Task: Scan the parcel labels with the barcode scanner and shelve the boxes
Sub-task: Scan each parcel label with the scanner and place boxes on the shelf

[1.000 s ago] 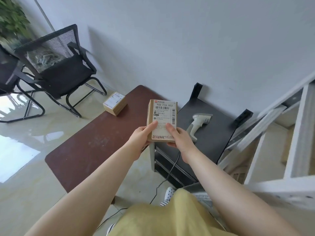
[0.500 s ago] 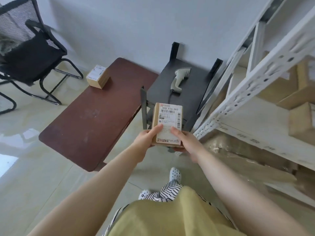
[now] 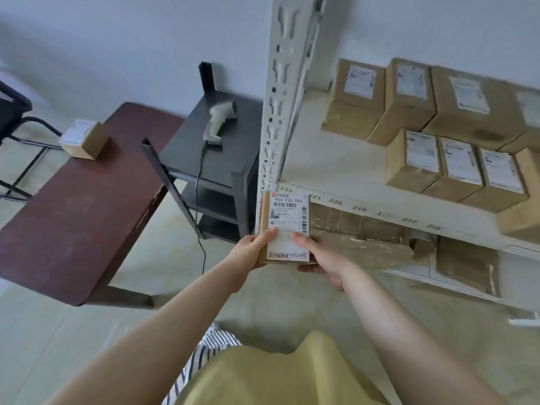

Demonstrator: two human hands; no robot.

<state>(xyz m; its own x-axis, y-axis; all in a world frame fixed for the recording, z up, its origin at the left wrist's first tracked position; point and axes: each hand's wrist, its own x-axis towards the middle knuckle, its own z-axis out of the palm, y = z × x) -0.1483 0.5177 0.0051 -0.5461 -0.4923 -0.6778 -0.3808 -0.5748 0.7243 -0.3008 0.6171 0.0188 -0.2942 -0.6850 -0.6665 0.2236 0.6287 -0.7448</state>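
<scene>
I hold a small brown cardboard parcel (image 3: 287,217) with a white barcode label facing up, in front of the white shelf's (image 3: 330,168) front edge. My left hand (image 3: 252,249) grips its lower left side, thumb on the label. My right hand (image 3: 320,254) grips its lower right side, thumb on the label too. The grey barcode scanner (image 3: 219,121) lies on the black side table (image 3: 230,159), its cable hanging down. Another labelled parcel (image 3: 83,138) sits on the brown table (image 3: 76,217) at the left.
Several labelled brown boxes (image 3: 432,118) stand on the numbered shelf board at the right, with bare board near its left post (image 3: 280,92). Flattened cardboard (image 3: 359,238) lies on the lower level. A black chair (image 3: 11,112) is at the far left.
My view has swung right from the tables toward the shelf. Both hands have carried the parcel along, and it is now at the shelf's front edge. The scanner has stayed on the black table.
</scene>
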